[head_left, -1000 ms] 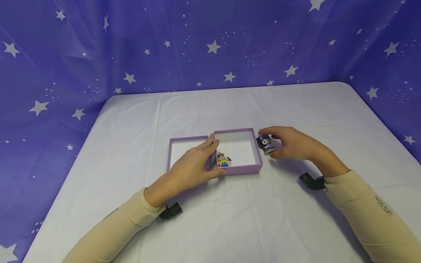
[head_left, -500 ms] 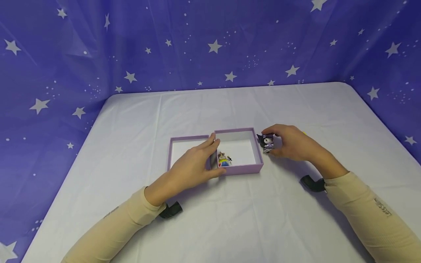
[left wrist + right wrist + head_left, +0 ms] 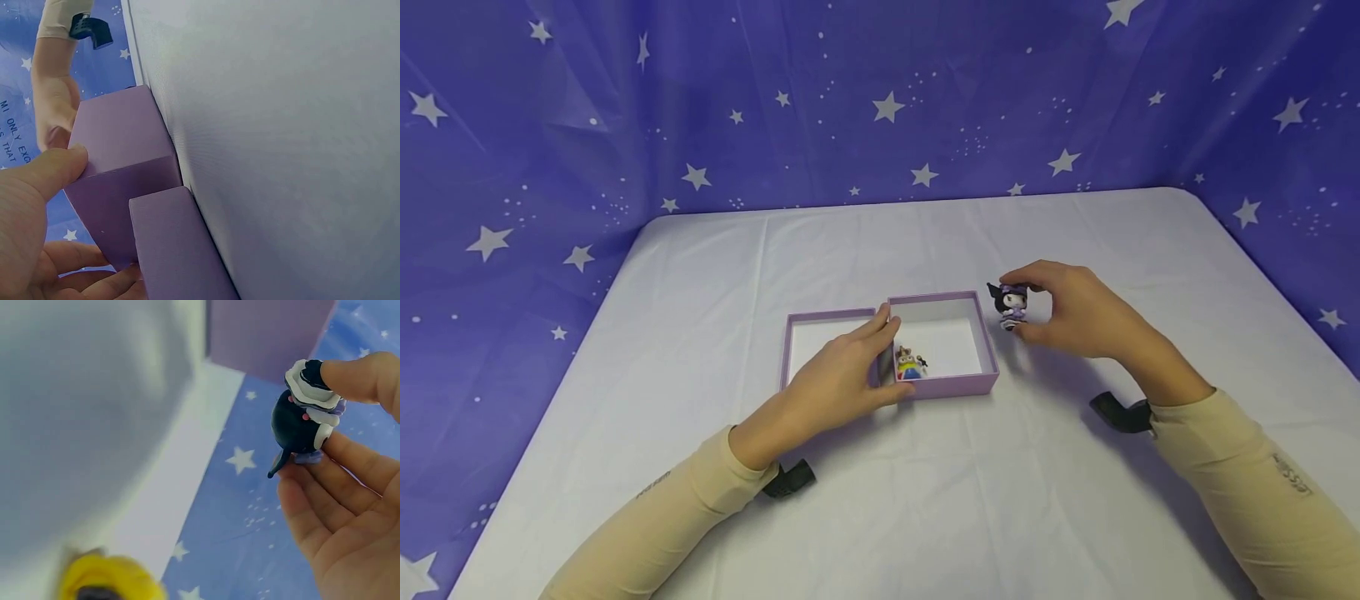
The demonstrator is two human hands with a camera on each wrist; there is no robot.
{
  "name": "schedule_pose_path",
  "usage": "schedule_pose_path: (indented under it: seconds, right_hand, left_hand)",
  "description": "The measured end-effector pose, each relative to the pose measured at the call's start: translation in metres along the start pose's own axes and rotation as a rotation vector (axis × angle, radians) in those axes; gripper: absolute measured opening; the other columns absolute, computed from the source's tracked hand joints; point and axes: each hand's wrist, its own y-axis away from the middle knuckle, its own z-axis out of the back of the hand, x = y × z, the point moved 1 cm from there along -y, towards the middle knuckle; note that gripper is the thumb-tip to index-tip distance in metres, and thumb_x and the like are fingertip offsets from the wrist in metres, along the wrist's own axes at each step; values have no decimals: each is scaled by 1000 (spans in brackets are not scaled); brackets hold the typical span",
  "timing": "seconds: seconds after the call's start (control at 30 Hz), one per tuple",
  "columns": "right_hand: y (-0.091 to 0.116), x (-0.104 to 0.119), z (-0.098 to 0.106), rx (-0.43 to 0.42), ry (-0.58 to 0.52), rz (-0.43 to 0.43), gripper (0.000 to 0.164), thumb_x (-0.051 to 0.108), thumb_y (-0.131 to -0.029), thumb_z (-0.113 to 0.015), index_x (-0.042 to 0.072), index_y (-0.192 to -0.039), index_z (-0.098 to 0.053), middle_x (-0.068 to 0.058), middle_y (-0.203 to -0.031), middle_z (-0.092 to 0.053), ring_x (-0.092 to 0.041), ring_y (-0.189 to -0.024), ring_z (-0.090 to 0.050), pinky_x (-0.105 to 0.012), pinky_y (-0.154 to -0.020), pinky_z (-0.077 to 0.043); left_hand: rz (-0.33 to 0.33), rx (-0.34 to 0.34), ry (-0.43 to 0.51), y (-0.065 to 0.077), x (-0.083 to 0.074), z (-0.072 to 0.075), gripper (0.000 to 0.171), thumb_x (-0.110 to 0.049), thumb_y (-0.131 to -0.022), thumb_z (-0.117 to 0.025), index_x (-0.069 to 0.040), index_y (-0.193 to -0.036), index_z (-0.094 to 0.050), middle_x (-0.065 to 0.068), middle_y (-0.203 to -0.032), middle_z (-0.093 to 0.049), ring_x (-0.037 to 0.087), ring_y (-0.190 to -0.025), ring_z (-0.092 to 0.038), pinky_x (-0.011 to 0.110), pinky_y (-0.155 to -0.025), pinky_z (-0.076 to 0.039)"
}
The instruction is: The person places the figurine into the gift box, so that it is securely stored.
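Note:
My right hand [image 3: 1082, 312] pinches a small black, white and purple figurine [image 3: 1011, 307] between thumb and fingertips. It is held upright above the table, just right of a shallow purple box [image 3: 958, 387]. In the right wrist view the figurine [image 3: 300, 422] shows its black back, thumb at its base and fingers at its head. My left hand [image 3: 831, 387] grips the box at its near left corner, the thumb on one wall and the fingers along another. Inside the box, in that same corner, stands a small yellow, red and blue crowned figurine [image 3: 910, 365].
Left of the box lies a lower purple tray-like box part [image 3: 831, 316] with a white inside, partly covered by the left hand. A blurred yellow object [image 3: 109, 578] is on the table in the right wrist view. A starry curtain [image 3: 820, 108] hangs behind the white-covered table [image 3: 1000, 500].
My right hand has taken hold of the black and purple figurine, stood it upright and raised it off the table. My left hand has stayed at the box.

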Motion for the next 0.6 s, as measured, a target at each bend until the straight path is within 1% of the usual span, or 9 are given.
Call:
schedule_pose_path:
  seconds: [0.13,0.23,0.4,0.6]
  right_hand:
    - [-7,15,2,-16,-1,41,55,14,-72,-81,8,-124,-65,-2,-112,-66,-22,-99,-57,-42,-87,-45]
    - [-13,27,2,-7,-10,76,55,15,-72,-82,7,-124,-65,-2,-112,-66,-21,-98,-57,-41,-87,-45]
    - [-23,41,-5,45,-30,113,57,19,-73,-83,7,-125,-63,-2,-114,-65,-21,-102,-58,-42,-91,-46]
    - [-30,53,-16,123,-45,107,56,22,-73,-82,9,-125,-64,3,-115,-65,-14,-103,-59,-38,-92,-47]
  left_hand:
    - [4,4,-2,0,0,0,89,-53,-84,-71,-3,-149,-37,15,-157,-25,28,-135,-40,39,-105,-39]
    - [3,5,-2,0,1,0,89,-53,-84,-71,-3,-149,-37,15,-157,-25,28,-135,-40,39,-105,-39]
    - [-1,4,3,1,2,0,89,-53,-84,-71,-3,-149,-37,15,-157,-24,28,-134,-41,38,-104,-40]
    - [-6,4,5,0,2,0,89,-54,-84,-71,-2,-149,-37,15,-157,-24,27,-134,-41,38,-104,-40]
